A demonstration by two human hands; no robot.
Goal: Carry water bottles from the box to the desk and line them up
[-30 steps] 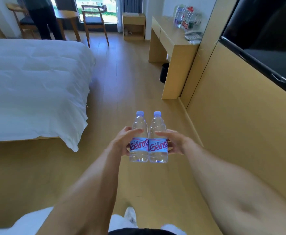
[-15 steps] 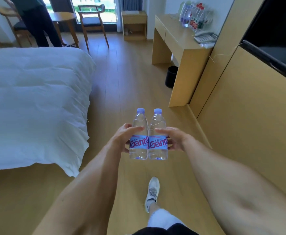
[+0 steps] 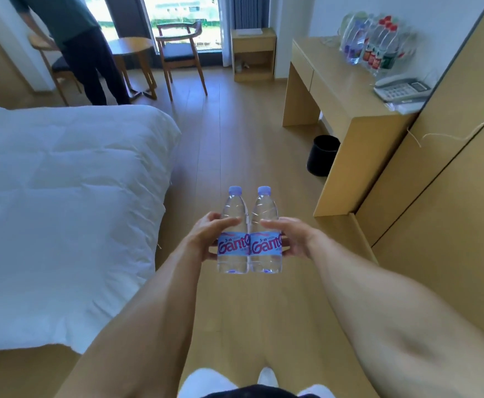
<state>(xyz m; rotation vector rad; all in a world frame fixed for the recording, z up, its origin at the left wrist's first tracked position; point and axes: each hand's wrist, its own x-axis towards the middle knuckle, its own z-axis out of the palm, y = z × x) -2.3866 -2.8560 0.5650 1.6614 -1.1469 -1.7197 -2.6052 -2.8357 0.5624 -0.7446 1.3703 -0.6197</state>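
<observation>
Your left hand point(image 3: 206, 239) grips the left bottle point(image 3: 233, 234), your right hand point(image 3: 295, 239) grips the right bottle point(image 3: 265, 234); fingers curl round the labels. Both bottles sit upright, touching side by side, at frame centre over the floor point(image 3: 235, 156). Desk point(image 3: 347, 101) at upper right (more bottles point(image 3: 373, 44) and a phone point(image 3: 401, 90) on it). Bed point(image 3: 62, 196) at left.
</observation>
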